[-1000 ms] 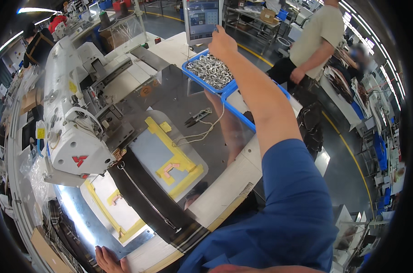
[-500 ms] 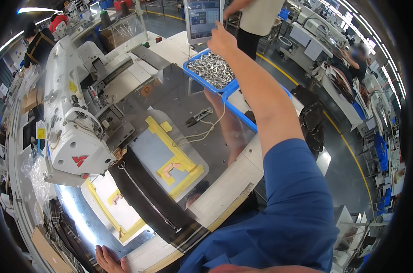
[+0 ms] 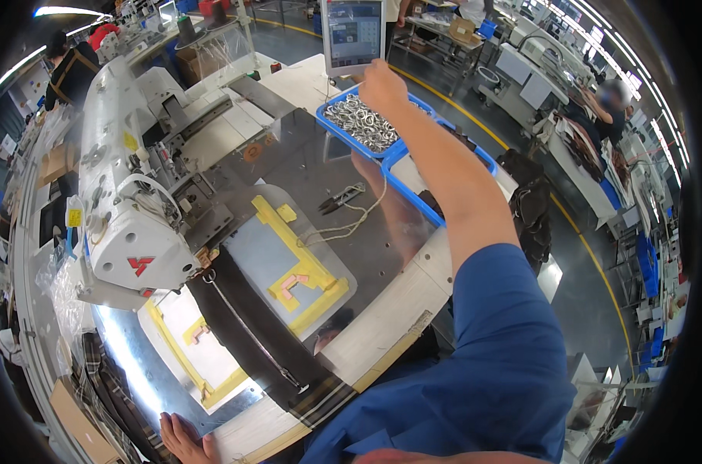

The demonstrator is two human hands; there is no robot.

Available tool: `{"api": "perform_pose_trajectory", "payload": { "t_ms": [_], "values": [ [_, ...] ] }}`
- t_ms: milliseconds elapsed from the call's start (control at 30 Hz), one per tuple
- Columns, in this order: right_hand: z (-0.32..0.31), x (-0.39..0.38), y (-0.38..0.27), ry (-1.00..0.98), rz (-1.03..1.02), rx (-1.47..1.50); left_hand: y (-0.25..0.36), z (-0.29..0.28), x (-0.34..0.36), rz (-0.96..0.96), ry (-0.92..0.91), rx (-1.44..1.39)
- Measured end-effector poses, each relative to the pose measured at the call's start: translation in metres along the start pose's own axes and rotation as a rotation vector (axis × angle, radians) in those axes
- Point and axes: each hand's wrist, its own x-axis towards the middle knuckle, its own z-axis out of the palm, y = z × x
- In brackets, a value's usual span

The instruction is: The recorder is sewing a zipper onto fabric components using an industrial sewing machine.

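Note:
My right hand [image 3: 383,89] is raised at the lower right edge of a touchscreen panel [image 3: 354,35], above a blue tray of metal rings [image 3: 347,141]. Its fingers are curled in, with nothing visible in them. At the near left, my left hand [image 3: 185,441] lies with fingers out on the metal table edge. Between the hands, a dark cloth strip [image 3: 243,317] with a plaid end runs from under the head of a white sewing machine [image 3: 138,240] to the near edge. Along it lies a thin silver line with a ring at its far end.
Thread snips [image 3: 341,199] on a cord lie on the dark plate. A plate with yellow tape [image 3: 277,255] sits right of the strip. A second blue tray [image 3: 409,189] is under my right forearm. Dark cloth [image 3: 527,197] hangs past the table's right edge. Other people work farther off.
My right hand has come down from the screen, and its pointing finger has curled in. The person standing behind the panel has moved mostly out of view. My left hand stays put.

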Motion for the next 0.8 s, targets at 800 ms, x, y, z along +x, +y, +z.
{"api": "perform_pose_trajectory", "payload": {
  "t_ms": [800],
  "values": [
    [-0.057, -0.269, -0.253, -0.594, -0.657, 0.825, -0.066, -0.019, -0.149, -0.778, 0.418, 0.284]
  ]
}}
